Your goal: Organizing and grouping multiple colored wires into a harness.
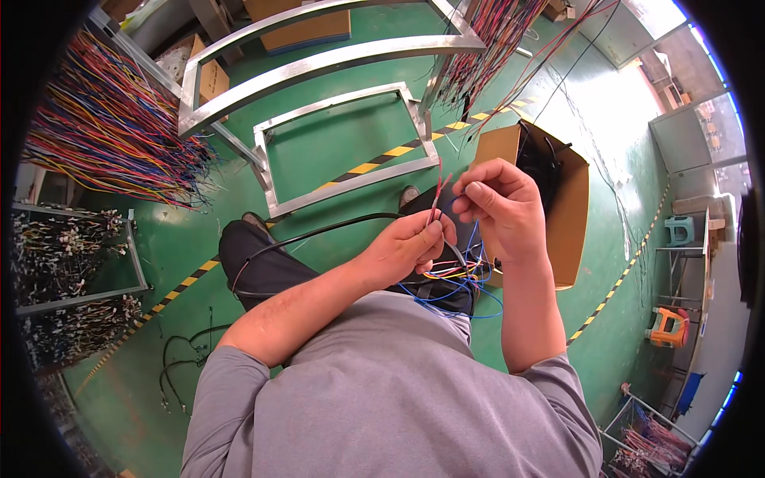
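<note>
Above my lap, my left hand is closed around a black cable, and thin red and dark wires stick up out of its grip. Close to its right, my right hand is raised with thumb and forefinger pinched at the tip of a thin blue wire. Part of that wire is hidden by the fingers. A thick black cable curves from my left hand across my thigh. Below both hands, a loose tangle of blue, yellow, white and red wires lies over my lap.
An open cardboard box with black cables stands right of my right hand. Ahead is a metal frame on the green floor. Bundles of coloured wires hang at far left and far top. An orange stool stands at right.
</note>
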Action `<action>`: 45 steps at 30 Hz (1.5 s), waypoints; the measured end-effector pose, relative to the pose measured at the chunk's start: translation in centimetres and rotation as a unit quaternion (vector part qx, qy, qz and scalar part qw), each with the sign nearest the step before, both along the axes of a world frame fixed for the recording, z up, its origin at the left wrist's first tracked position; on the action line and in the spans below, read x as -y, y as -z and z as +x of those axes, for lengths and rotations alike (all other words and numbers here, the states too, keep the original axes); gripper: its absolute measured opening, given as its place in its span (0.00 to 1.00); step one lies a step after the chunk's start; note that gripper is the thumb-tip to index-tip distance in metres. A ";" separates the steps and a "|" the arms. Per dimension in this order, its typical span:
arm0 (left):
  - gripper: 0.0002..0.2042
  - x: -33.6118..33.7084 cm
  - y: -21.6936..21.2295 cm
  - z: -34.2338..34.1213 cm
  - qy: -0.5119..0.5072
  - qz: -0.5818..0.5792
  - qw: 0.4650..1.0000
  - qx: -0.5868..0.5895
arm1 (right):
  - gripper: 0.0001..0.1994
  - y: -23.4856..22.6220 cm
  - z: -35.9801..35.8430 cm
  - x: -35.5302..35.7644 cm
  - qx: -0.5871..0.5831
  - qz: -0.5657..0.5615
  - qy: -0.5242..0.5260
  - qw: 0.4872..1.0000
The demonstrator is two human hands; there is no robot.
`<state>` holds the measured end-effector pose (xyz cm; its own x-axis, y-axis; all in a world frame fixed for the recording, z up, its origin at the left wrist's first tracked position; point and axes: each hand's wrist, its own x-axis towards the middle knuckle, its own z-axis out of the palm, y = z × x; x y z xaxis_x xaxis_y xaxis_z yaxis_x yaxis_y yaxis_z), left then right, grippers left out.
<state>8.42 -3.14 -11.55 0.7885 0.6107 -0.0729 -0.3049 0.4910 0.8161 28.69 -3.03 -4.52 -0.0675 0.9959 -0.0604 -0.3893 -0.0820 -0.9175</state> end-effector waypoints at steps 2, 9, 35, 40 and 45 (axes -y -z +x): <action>0.20 0.2 -0.1 0.1 0.019 0.009 1.000 -0.001 | 0.02 0.5 0.2 0.0 0.043 -0.006 0.022 0.999; 0.19 0.1 0.4 0.2 0.031 -0.002 1.000 0.002 | 0.09 2.1 -0.9 -0.1 0.004 -0.048 0.007 0.999; 0.09 -0.4 2.6 1.0 -0.158 -0.093 0.971 0.152 | 0.32 8.4 -5.3 5.0 0.242 -0.046 -0.014 0.969; 0.06 -0.6 3.2 0.4 -0.184 -0.035 0.978 0.087 | 0.20 7.3 -4.4 5.8 0.306 -0.059 -0.027 0.950; 0.04 -0.7 3.2 -0.2 -0.101 -0.017 0.989 0.108 | 0.11 7.3 -1.8 6.5 -0.083 -0.210 -0.130 0.965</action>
